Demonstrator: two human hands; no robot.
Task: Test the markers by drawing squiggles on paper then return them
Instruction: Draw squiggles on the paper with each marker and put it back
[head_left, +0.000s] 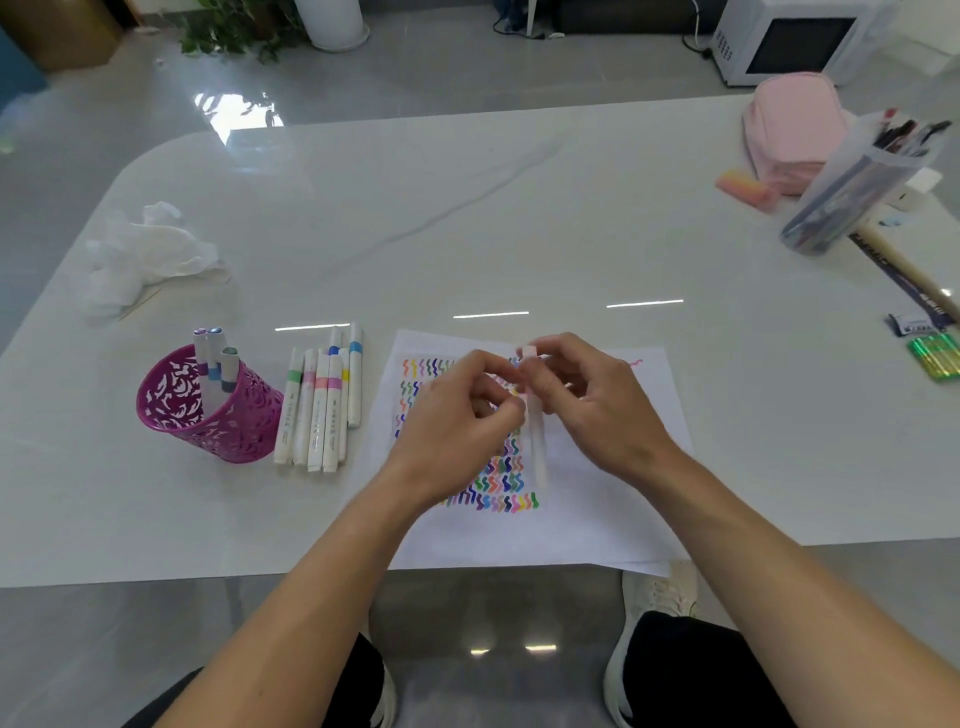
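Two pinches on one marker (537, 447), left hand (462, 415) and right hand (592, 400), over paper (623, 519) at near edge of desk (519, 208). Grey floor (415, 78), microwave (795, 44) beyond

Both hands over paper (623, 493) (rows of coloured squiggles on it). Right hand (587, 400) pinches the pink top end of a white marker (536, 441), left hand (457, 415) pinches its barrel; marker is blurred. Row of markers (317, 410) lies between the paper and the magenta holder (208, 415), which has three standing in it.
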